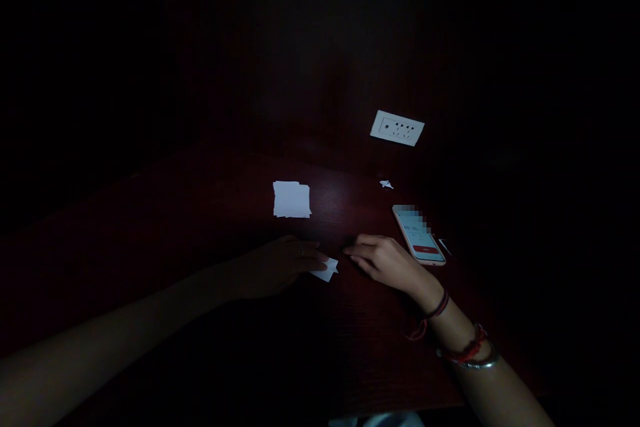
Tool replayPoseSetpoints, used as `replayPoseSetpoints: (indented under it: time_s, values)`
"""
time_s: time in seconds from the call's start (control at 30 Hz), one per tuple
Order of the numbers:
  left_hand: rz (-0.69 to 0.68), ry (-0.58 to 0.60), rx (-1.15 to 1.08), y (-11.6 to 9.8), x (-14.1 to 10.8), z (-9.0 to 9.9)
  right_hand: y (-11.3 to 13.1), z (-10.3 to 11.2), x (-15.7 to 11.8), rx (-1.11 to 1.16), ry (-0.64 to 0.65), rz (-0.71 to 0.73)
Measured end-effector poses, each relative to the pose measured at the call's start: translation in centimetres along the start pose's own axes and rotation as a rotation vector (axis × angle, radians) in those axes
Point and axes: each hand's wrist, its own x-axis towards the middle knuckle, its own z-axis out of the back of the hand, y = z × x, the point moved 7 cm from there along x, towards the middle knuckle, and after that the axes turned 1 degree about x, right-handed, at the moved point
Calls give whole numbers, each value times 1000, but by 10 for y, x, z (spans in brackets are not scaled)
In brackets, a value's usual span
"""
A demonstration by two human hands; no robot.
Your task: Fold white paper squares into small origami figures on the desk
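My left hand (285, 265), with a ring on one finger, reaches in from the left over the dark red table. Its fingers hold a small folded piece of white paper (329, 271) against the tabletop, covering part of it. Just right of the paper is my right hand (377, 257), apart from it. The right fingers are loosely bent and somewhat apart, and nothing shows in them. Beyond my left hand lies a stack of white paper squares (292, 200) with uneven edges.
A lit phone (419, 238) showing a timer lies right of my right hand. Behind it is a small white paper scrap (386, 184). A white socket plate (397, 128) sits on the dark wall. The table's near edge (400, 409) shows below; the surroundings are very dark.
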Motion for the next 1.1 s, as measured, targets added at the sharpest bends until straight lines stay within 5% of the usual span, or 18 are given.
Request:
replayPoseSetpoints:
  time_s: [0.27,0.5,1.1]
  values:
    - [3,42,-8,-4,2,2,14,-7,5,79,26,74]
    - [-27,-63,-10,-8,5,10,11,-7,7,22,15,75]
    - [-39,-3,-11,-9,6,11,14,-5,8,53,-20,72]
